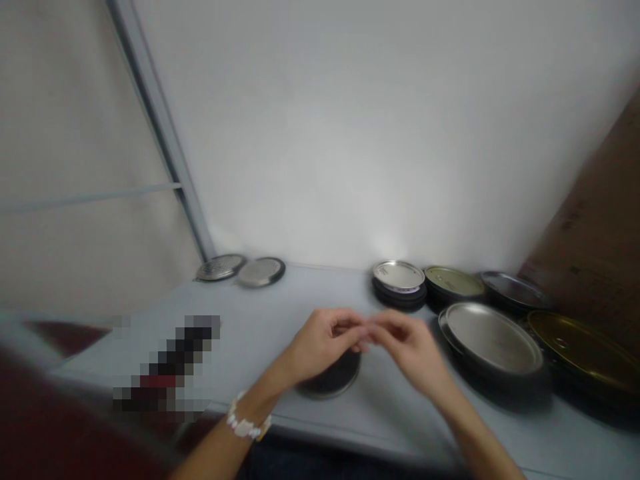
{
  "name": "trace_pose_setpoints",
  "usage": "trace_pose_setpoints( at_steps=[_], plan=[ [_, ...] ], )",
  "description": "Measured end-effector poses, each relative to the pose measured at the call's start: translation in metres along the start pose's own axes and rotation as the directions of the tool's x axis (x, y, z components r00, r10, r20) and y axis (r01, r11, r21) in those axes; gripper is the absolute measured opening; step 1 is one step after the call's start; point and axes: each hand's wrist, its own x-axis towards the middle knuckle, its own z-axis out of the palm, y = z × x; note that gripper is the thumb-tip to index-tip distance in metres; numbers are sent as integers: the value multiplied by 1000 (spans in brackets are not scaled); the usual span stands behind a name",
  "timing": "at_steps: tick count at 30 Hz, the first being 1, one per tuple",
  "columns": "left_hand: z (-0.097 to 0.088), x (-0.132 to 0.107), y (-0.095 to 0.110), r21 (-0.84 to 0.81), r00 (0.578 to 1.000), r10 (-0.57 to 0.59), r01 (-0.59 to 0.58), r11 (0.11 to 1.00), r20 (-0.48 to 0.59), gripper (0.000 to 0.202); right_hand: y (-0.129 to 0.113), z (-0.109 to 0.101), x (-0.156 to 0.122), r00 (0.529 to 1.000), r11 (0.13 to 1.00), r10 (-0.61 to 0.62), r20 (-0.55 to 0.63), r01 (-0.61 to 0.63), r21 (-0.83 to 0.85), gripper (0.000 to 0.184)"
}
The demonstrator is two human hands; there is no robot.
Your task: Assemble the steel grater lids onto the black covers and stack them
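Observation:
My left hand [325,343] and my right hand [407,350] meet fingertip to fingertip above a pale table [260,327]. Both have their fingers curled and pinched together; what lies between them is too blurred to name. Right under the hands lies a round dark metal lid [333,380], partly hidden by my left hand. My left wrist wears a white bead bracelet [247,425].
Stacks of round metal lids stand at the right: a small silver-topped stack [399,277], a greenish one [454,283], a dark one [515,288], a large silver one [493,339] and a gold one [583,350]. Two lids [240,269] lie at the far left by the wall. A brown board [600,233] leans at right.

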Motion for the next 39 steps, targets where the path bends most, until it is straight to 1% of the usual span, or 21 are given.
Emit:
trace_pose_setpoints(
  at_steps=[3, 7, 9, 15, 22, 27, 32, 34, 36, 38, 39],
  plan=[
    [-2, -2, -1, 104, 1000, 16, -16, 994, 1, 24, 0, -1, -1, 1000, 999, -8, -4, 8, -48, 21],
    [-2, -3, -1, 215, 996, 87, -85, 973, -3, 16, 0, 0, -1, 996, 997, 76, 48, -75, -22, 21],
    [-2, -3, -1, 255, 993, 117, -110, 961, -11, 14, 1, 0, -1, 994, 996, 91, 59, -90, -24, 22],
    [-2, -2, -1, 271, 989, 148, -142, 952, -1, 14, 3, 0, -1, 993, 995, 98, 60, -96, -33, 19],
    [-1, -2, -2, 319, 985, 171, -161, 934, -1, 14, 7, 2, -1, 993, 992, 106, 49, -102, -74, 20],
    [2, -1, -8, 443, 970, 242, -207, 873, -25, 13, 6, 3, 0, 992, 988, 121, 47, -116, -102, 24],
    [0, 0, -15, 521, 966, 259, -219, 825, -4, 10, 5, -2, 1, 989, 992, 103, 108, -94, -79, 23],
    [-2, 0, -15, 564, 967, 256, -220, 796, 15, 11, 5, -4, 1, 994, 995, 69, 81, -63, -74, 22],
    [-3, 0, -14, 611, 966, 256, -222, 760, 34, 12, 5, -4, -1, 999, 997, 49, 16, -48, -66, 24],
    [-4, 0, -12, 659, 966, 253, -224, 718, 54, 12, 5, -3, -3, 998, 996, 66, -20, -67, -52, 29],
    [-4, 0, -11, 683, 966, 251, -228, 693, 67, 12, 5, -3, -4, 997, 995, 81, -12, -82, -55, 31]
  ],
)
